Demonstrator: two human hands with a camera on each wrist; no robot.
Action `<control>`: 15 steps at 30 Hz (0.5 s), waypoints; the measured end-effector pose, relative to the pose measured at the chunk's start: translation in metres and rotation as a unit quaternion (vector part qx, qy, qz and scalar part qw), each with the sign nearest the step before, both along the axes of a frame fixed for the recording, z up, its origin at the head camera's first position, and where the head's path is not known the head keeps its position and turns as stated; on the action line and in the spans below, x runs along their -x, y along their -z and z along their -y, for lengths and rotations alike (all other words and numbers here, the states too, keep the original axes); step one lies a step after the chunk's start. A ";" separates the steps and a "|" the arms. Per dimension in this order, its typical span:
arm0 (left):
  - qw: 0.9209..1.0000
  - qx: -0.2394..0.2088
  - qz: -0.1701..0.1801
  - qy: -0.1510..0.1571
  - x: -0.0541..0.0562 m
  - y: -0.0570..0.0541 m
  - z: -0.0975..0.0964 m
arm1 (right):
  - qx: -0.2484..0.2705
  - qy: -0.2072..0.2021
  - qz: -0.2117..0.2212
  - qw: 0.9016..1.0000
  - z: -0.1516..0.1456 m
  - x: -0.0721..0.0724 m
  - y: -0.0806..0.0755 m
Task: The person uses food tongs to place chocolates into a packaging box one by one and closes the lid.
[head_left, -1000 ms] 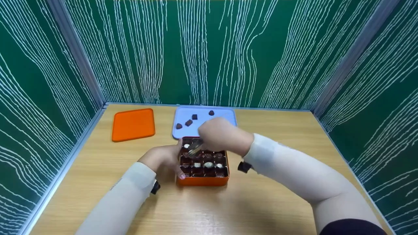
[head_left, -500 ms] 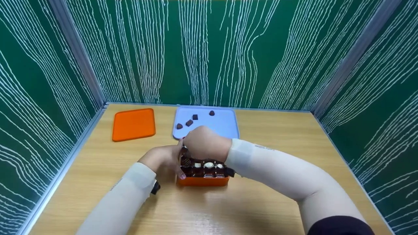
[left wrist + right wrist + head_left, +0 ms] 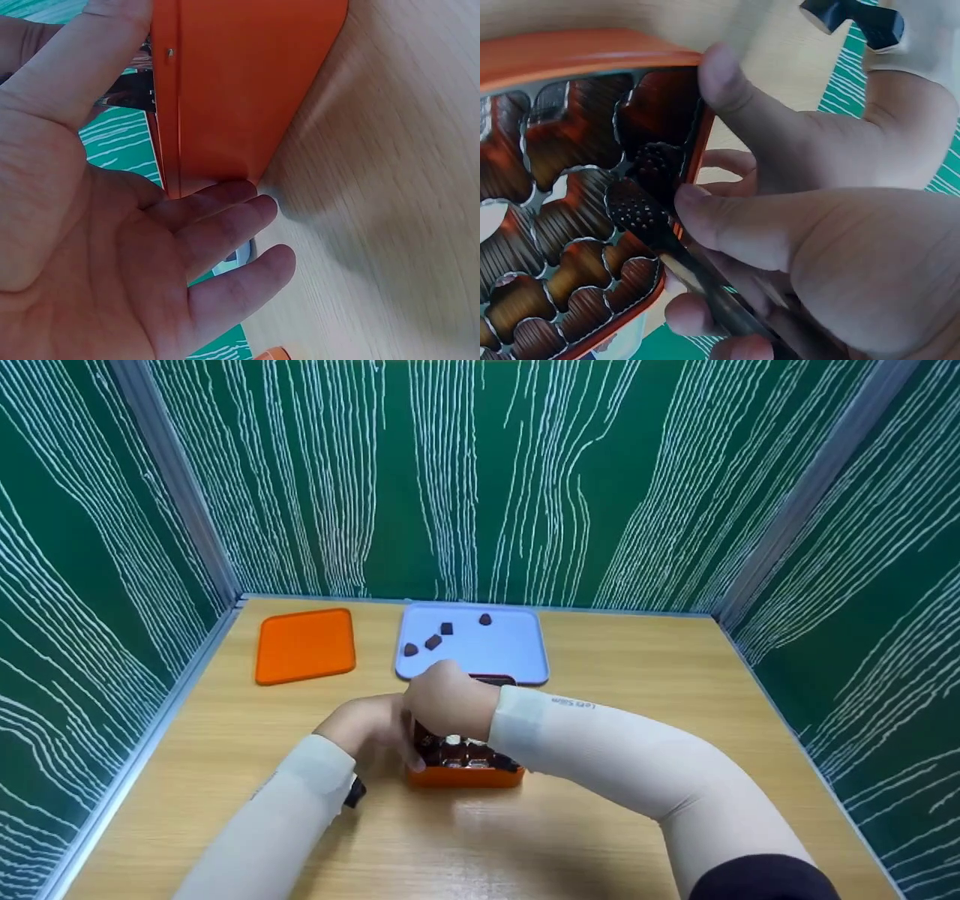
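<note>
An orange chocolate box (image 3: 469, 777) with a brown divided insert stands on the table, holding chocolates, white ones among them. My left hand (image 3: 379, 724) grips its left side, thumb at the near corner; in the left wrist view the fingertips (image 3: 259, 214) touch the orange side wall. Over the box, my right hand (image 3: 450, 701) holds dark metal tongs (image 3: 705, 281). In the right wrist view their perforated tips reach into compartments beside the left hand's thumb. Whether a chocolate lies between the tips, I cannot tell. From the head view the right hand hides the tongs.
Behind the box lies a light blue tray (image 3: 502, 649) bearing several dark chocolates (image 3: 433, 642). An orange lid (image 3: 306, 649) rests at the back left. Green panels with white lines (image 3: 525, 480) enclose the wooden table (image 3: 600, 840).
My right hand has come down and left with the tongs, from the box's far side to its left part beside my left hand. The left hand and the box have stayed put.
</note>
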State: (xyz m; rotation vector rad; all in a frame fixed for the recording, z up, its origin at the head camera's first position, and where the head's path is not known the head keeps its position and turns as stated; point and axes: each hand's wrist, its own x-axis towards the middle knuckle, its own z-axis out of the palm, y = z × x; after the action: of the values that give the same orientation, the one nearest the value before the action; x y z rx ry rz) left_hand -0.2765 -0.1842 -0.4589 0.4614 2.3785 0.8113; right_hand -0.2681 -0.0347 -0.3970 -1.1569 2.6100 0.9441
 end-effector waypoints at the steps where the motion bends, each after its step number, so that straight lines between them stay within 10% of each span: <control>1: 1.000 0.000 -0.003 0.000 0.000 0.001 0.000 | -0.001 0.003 0.000 1.000 -0.001 0.000 -0.001; 15: 0.999 0.007 -0.033 0.001 0.001 0.004 -0.005 | 0.097 0.032 0.031 0.994 -0.033 0.003 -0.034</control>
State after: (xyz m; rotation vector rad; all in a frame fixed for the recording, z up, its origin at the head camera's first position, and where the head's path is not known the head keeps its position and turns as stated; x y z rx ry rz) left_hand -0.2772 -0.1792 -0.4628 0.4907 2.4423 0.7891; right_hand -0.2711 -0.0020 -0.3634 -1.1172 2.7190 0.6427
